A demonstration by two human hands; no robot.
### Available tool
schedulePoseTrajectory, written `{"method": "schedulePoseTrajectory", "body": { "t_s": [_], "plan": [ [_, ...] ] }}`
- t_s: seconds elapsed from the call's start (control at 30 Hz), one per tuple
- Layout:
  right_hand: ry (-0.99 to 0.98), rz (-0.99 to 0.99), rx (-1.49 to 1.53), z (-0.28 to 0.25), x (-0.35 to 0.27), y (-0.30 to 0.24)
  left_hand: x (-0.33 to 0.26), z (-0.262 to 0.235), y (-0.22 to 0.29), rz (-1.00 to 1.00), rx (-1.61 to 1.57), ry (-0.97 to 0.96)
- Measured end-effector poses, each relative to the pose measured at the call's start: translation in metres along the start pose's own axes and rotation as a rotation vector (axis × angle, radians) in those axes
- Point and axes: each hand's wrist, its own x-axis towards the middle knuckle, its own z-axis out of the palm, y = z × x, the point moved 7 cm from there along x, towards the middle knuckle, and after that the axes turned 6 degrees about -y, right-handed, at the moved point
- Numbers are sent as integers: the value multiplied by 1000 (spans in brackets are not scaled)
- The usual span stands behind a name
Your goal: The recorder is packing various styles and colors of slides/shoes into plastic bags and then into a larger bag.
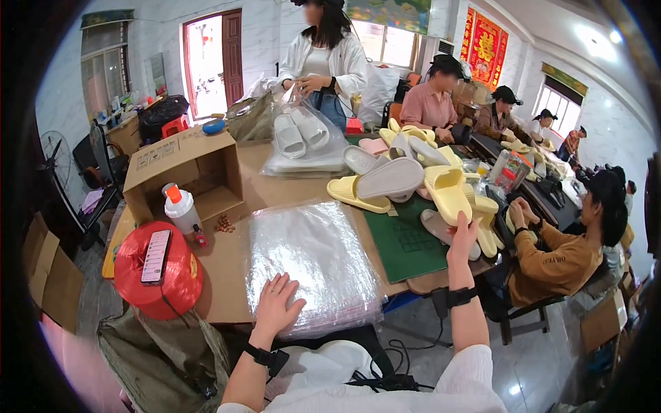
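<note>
My left hand (277, 304) rests flat, fingers spread, on a stack of clear plastic bags (317, 248) in front of me. To the right, my right hand (463, 241) grips the near end of a pale yellow slipper (447, 191) at the edge of a slipper pile. In that pile a grey slipper (391, 182) lies over a yellow slipper (358, 195), with several more behind them. A mauve-grey slipper (435, 226) lies partly hidden beside my right hand, on a green cutting mat (396, 241).
An open cardboard box (182, 168), a white bottle with an orange cap (180, 206) and a red roll of plastic twine (155, 292) with a phone (155, 256) on it stand left. Across the table a person (320, 62) holds bagged white slippers (301, 134). Other people work along the right.
</note>
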Motion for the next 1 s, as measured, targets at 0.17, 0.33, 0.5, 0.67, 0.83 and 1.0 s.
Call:
{"method": "schedulePoseTrajectory", "body": {
  "t_s": [0.17,0.33,0.5,0.67,0.83,1.0],
  "plan": [
    [-138,35,97,45,-40,-13,-3,1,-4,1,31,10],
    [-330,157,-54,84,-92,-2,-8,5,-6,22,34,25],
    [-512,163,-74,101,-143,39,-10,4,-5,29,-6,18],
    [-770,332,-421,95,-186,76,-11,3,-3,8,12,0],
    [-954,184,-826,116,-197,53,-7,6,-8,-1,12,3],
    [-820,151,-1122,107,-163,81,-4,9,-9,27,28,29]
  ]
}}
